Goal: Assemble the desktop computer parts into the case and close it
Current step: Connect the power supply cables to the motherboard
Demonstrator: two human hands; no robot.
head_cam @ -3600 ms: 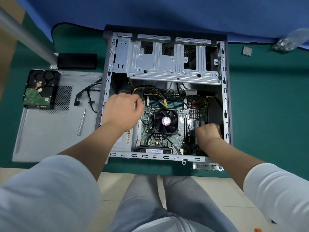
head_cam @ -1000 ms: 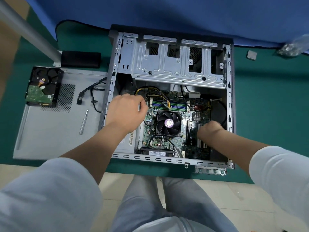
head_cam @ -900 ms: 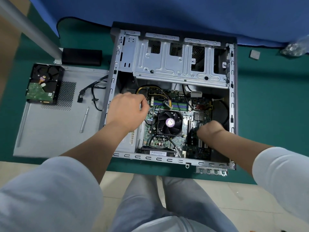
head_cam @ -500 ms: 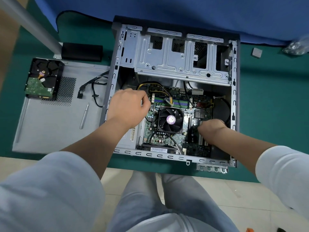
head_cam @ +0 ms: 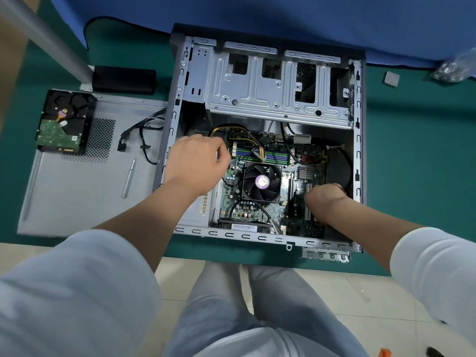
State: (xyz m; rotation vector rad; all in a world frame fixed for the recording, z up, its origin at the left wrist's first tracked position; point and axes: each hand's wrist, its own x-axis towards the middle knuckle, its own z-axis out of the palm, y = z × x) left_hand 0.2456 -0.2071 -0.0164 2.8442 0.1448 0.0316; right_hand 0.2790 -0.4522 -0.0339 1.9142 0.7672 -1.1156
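Observation:
The open computer case (head_cam: 356, 161) lies flat on the green table, its motherboard (head_cam: 247, 210) and black CPU fan (head_cam: 261, 181) exposed. My left hand (head_cam: 198, 163) sits at the motherboard's left edge by the RAM slots. Its fingers are curled with the thumb against the fingertips, and whatever they pinch is hidden. My right hand (head_cam: 324, 199) reaches down over the expansion slots at the board's lower right, its fingers hidden beneath it. A hard drive (head_cam: 61, 122) lies on the removed side panel (head_cam: 77, 197), left of the case.
A screwdriver (head_cam: 128, 177) and loose black cables (head_cam: 144, 135) lie on the side panel. A black box (head_cam: 123, 78) and a metal pole (head_cam: 46, 39) stand at the back left. A small grey square (head_cam: 391, 79) and a plastic bag (head_cam: 453, 68) sit at the back right.
Both hands stay in nearly the same places inside the case. Only my view has shifted slightly.

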